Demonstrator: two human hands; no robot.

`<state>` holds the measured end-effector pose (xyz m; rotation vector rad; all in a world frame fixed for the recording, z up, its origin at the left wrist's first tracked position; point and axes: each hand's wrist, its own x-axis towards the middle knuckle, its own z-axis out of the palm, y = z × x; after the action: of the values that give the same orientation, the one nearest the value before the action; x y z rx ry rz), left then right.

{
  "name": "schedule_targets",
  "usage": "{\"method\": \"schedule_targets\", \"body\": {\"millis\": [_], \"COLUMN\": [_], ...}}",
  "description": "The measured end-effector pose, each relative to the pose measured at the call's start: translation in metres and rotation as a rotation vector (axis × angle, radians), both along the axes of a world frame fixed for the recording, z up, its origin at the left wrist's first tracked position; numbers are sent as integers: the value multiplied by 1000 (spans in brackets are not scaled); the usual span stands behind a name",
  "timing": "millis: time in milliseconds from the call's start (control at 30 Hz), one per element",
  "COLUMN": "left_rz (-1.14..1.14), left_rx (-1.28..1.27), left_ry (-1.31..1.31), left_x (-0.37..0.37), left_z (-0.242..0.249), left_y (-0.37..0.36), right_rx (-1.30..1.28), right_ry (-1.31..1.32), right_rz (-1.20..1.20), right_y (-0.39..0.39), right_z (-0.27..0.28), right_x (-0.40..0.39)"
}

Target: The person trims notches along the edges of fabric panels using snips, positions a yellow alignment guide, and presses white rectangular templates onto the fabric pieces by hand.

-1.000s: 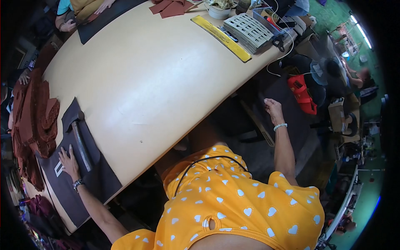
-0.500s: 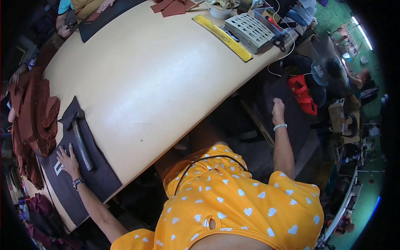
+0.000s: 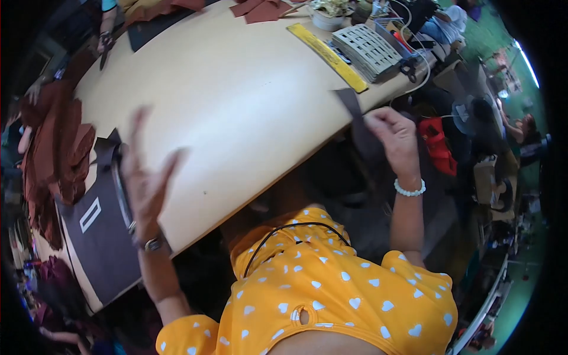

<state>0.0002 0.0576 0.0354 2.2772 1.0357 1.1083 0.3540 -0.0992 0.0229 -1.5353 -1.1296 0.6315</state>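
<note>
Right hand: my right hand [image 3: 395, 137] pinches a dark strip [image 3: 357, 118] at the table's [image 3: 248, 106] near edge, below the yellow ruler [image 3: 326, 48].
Left hand: my left hand [image 3: 144, 183] is released, fingers spread, above the dark sheet [image 3: 100, 231] at the table's left end.
Risk: I judge the hanging strip could snag on the edge and slip from my pinch.
Risk: my blurred left hand could knock the metal bar [image 3: 121, 189].

Left hand [image 3: 145, 177] motion-blurred, lifted at centre left; fingers smeared, grip unreadable. It hides part of the metal bar [image 3: 123, 195] on the dark sheet [image 3: 103, 236]. Co-worker at upper left cut off by frame edge. Clutter at top too small to identify.
</note>
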Motion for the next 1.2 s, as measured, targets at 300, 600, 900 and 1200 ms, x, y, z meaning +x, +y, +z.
{"method": "schedule_targets", "body": {"millis": [300,600,900,1200], "left_rz": [-778,-200,-63,183], "left_rx": [-562,-475,-722,-654], "left_ry": [-150,67,-92,-345], "left_x": [89,0,-69,-76], "left_z": [57,95,36,-41], "left_y": [-6,29,105,139], "right_rx": [95,-302,-437,-415], "right_ry": [247,271,-84,-521], "right_rz": [607,894,619,313], "right_y": [57,90,154,167], "right_z": [64,77,5,-29], "right_x": [-79,-20,65,90]}}
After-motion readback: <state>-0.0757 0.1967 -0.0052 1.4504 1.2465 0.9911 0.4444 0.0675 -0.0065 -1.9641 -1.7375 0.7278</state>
